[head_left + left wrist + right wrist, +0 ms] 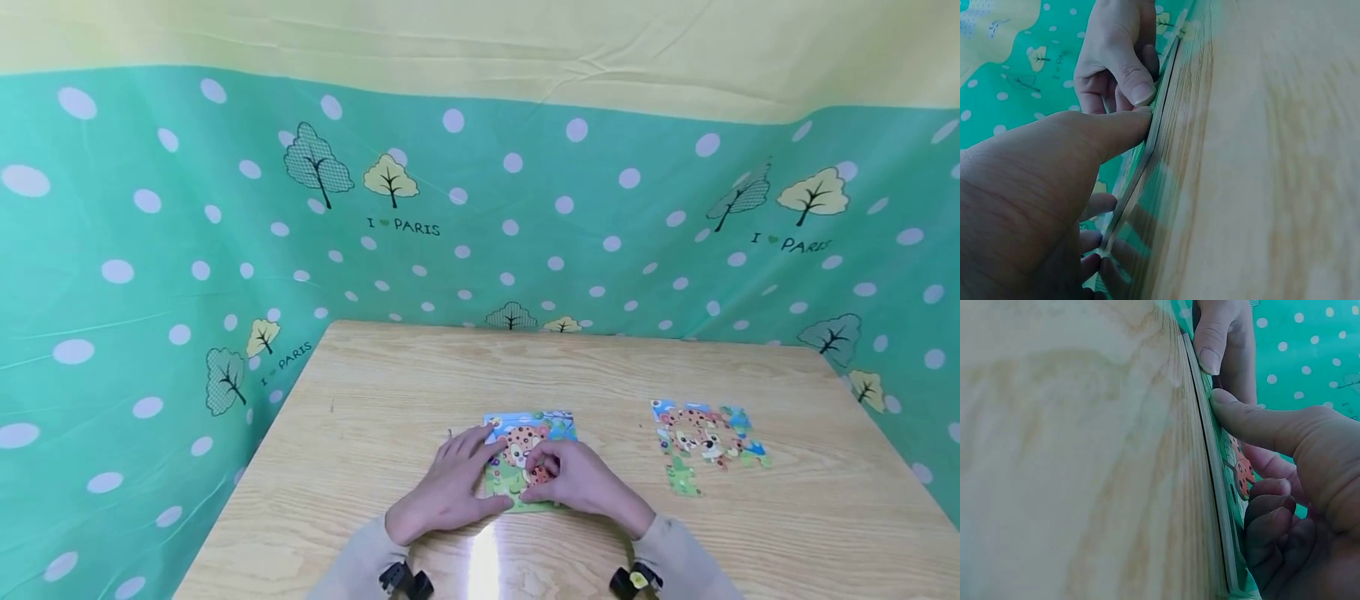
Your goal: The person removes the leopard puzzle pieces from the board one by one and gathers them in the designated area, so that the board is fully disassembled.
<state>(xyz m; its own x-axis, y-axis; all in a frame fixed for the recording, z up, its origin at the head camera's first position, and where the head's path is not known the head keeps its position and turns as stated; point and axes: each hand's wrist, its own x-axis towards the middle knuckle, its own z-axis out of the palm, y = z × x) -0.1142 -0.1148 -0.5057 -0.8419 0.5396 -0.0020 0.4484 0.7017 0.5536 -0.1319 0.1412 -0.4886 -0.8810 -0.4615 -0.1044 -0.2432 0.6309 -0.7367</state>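
A jigsaw puzzle (498,483) with a cartoon leopard lies on the wooden table in front of me. My left hand (453,483) rests on its left side with fingers spread, the thumb along the front edge. Over the lower right part, my right hand (581,483) bends its fingers round an orange-red, black-spotted puzzle piece (1242,469), seen tilted in the right wrist view. How its fingertips meet that piece is partly hidden. Both thumbs come close together at the front edge in the left wrist view.
To the right lies a second, partly joined leopard puzzle (701,437) with an uneven outline; a green piece (682,479) juts from its lower left. The wooden table (360,400) backs onto a green dotted curtain (412,300).
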